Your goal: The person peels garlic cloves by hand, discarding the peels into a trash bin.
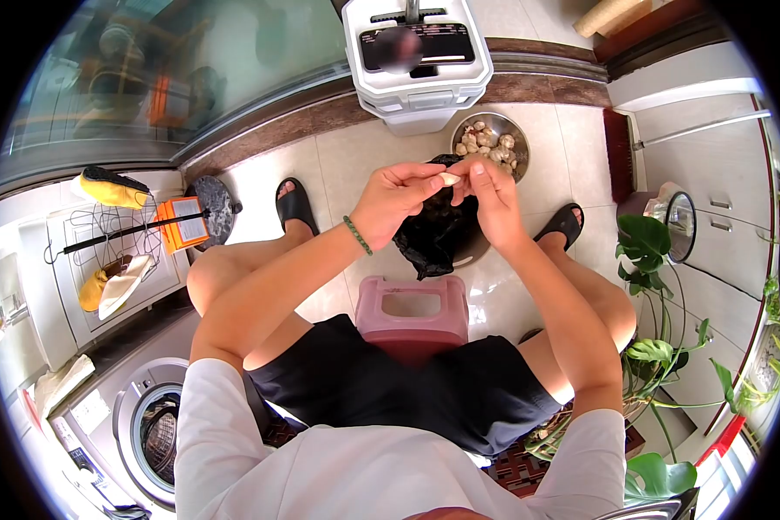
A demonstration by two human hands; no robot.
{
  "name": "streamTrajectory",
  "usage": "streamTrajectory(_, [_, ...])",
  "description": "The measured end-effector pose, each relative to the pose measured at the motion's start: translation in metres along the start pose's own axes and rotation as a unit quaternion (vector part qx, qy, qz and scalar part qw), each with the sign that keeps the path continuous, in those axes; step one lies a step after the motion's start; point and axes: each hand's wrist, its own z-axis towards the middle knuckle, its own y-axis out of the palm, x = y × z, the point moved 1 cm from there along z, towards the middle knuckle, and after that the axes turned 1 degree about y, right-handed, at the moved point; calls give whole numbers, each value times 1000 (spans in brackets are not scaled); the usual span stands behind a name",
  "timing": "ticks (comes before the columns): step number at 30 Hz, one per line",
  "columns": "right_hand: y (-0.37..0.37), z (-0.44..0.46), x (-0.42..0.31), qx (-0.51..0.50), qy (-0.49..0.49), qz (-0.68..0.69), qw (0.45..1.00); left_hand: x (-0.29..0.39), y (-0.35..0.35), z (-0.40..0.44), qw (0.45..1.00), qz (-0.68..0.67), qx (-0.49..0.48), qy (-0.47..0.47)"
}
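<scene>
Between my two hands is a small pale garlic clove, pinched at the fingertips. My left hand, with a green bead bracelet at the wrist, has thumb and forefinger closed on the clove. My right hand meets it from the other side, its fingers curled in at the clove. Right below both hands lies a crumpled black plastic bag, set in a round container that is mostly covered. Just beyond the right hand, a steel bowl holds several garlic bulbs and cloves.
A pink plastic stool stands between my legs. Ahead is a grey-white mop bucket by a glass door. On the left are a washing machine and a wire rack with shoes. Leafy plants and a broom stand right.
</scene>
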Motion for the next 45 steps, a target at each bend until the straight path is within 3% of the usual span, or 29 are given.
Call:
streamTrajectory(3, [1,1,-6,-6,-21,-10,1000,2,2,0,1000,-21,7,12])
streamTrajectory(5, [1,-1,-7,-35,40,-35,998,-1,-1,1,1000,-28,7,6])
streamTrajectory(10, [6,-2,-4,-7,36,-35,999,-2,2,0,1000,-21,13,6])
streamTrajectory(12, [8,-4,3,12,28,-22,999,-1,10,0,992,59,26,113])
streamTrajectory(15, [12,-5,9,59,34,-41,997,-11,8,2,980,108,34,164])
streamTrajectory(18, [13,-3,12,66,55,-36,996,-10,10,4,978,106,50,175])
streamTrajectory(21, [11,-2,14,68,96,61,991,-5,10,6,975,110,45,188])
streamTrajectory(24, [8,2,3,53,84,124,987,3,13,5,974,99,51,195])
streamTrajectory(27, [9,1,-5,29,50,99,993,14,11,1,980,99,59,164])
streamTrajectory(29, [12,-1,-8,20,15,-2,1000,11,9,1,981,96,56,157])
streamTrajectory(33, [6,-3,4,11,20,18,1000,12,10,-4,990,69,41,113])
streamTrajectory(45, [-3,3,-4,-28,36,-41,998,9,3,3,981,124,18,151])
